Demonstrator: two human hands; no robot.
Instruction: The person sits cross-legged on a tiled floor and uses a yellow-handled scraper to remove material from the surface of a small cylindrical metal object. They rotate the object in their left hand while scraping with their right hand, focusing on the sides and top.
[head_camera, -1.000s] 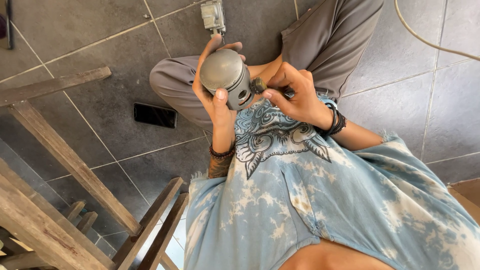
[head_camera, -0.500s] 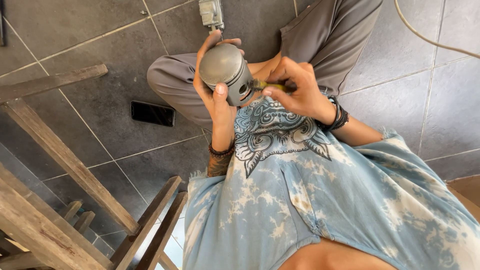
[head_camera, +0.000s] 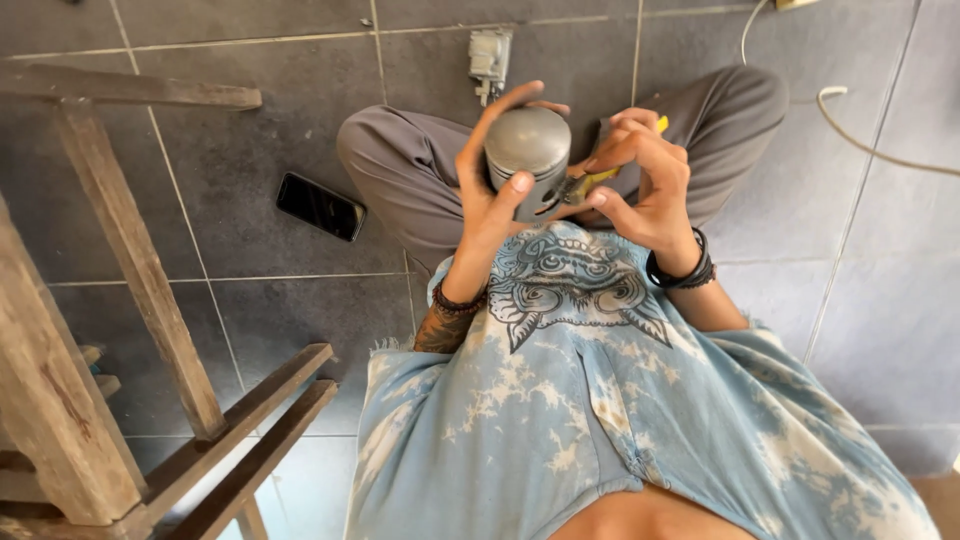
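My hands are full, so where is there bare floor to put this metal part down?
Bare tile lies right of the right knee, below the cable. More lies between the phone and wooden frame. The lap is crowded.

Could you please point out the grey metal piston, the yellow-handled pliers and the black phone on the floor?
Grey metal cylindrical piston (head_camera: 527, 142), head view, on its rounded crown.
Yellow-handled pliers (head_camera: 600, 177), head view, on the yellow handle.
Flat black phone (head_camera: 320, 206), head view, on the middle of its dark screen.
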